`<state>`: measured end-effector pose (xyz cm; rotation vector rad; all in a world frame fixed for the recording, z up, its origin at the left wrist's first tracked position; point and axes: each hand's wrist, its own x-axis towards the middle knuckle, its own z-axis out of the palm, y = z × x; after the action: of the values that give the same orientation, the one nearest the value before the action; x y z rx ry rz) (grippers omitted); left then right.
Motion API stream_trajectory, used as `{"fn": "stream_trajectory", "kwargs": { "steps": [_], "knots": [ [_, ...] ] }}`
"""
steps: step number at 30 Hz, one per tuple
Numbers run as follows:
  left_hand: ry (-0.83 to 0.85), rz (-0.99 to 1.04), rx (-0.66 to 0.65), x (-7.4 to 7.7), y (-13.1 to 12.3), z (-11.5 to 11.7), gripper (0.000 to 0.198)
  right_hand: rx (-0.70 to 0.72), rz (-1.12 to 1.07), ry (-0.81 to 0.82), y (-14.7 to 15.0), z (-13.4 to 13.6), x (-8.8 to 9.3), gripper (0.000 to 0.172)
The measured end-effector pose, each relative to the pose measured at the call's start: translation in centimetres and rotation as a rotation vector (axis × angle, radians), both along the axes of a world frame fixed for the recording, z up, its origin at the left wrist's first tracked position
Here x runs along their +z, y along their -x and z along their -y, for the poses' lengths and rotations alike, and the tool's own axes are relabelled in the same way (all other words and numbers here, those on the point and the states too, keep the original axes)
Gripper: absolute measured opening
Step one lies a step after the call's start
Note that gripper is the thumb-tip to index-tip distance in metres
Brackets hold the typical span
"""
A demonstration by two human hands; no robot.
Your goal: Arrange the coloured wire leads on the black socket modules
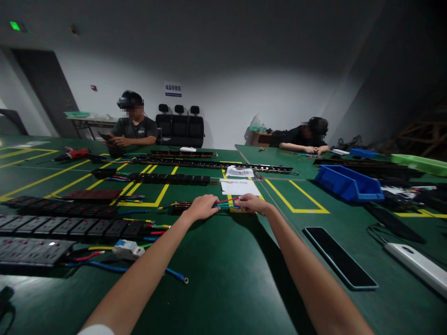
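Note:
My left hand point(201, 207) is closed over the right end of a short dark strip point(179, 205) on the table, its fingers bent down around that end. Red, green and blue wires point(226, 204) run from there to the right. My right hand point(252, 204) pinches the free ends of these wires between thumb and fingers. Under and behind the wires is a yellow tape mark. Just beyond my hands lies a white sheet of paper point(240, 187). The part of the strip beneath my left palm is hidden.
Power strips point(35, 251) with wire leads and a small breaker point(128, 250) lie left. A phone point(338, 256), a white power bank point(417, 265) and a blue bin point(345, 184) are right. Long strips point(209, 164) lie farther back. Two people sit across the table.

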<state>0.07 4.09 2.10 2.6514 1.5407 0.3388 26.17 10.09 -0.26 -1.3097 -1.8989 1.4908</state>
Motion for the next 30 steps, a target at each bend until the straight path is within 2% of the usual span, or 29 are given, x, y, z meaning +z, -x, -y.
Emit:
{"fn": "stream_trajectory", "kwargs": {
  "steps": [6, 9, 12, 17, 21, 26, 30],
  "knots": [
    [0.001, 0.02, 0.007, 0.7, -0.3, 0.3, 0.023, 0.021, -0.14, 0.047, 0.1, 0.2, -0.2, 0.06],
    [-0.03, 0.039, -0.024, 0.9, -0.9, 0.8, 0.032, 0.029, -0.152, 0.06, 0.4, 0.2, -0.1, 0.057],
    [0.021, 0.099, -0.014, 0.8, -1.3, 1.0, 0.039, 0.019, -0.175, 0.051, 0.6, 0.3, 0.0, 0.055],
    [0.15, 0.258, 0.097, 0.5, -1.5, 0.5, 0.032, 0.016, -0.132, 0.017, 0.6, 0.3, -0.3, 0.058],
    [0.172, 0.335, 0.161, 0.5, -1.7, 0.2, 0.028, 0.094, -0.101, -0.019, 0.5, 0.4, -0.4, 0.057],
    [0.168, 0.357, 0.151, 0.4, -1.8, 0.3, 0.026, 0.133, -0.058, -0.046, 0.6, 0.7, -0.1, 0.056],
    [0.159, 0.328, 0.145, 0.4, -1.7, 0.3, 0.026, 0.105, -0.072, -0.012, 0.6, 0.7, 0.0, 0.057]
  ]
}}
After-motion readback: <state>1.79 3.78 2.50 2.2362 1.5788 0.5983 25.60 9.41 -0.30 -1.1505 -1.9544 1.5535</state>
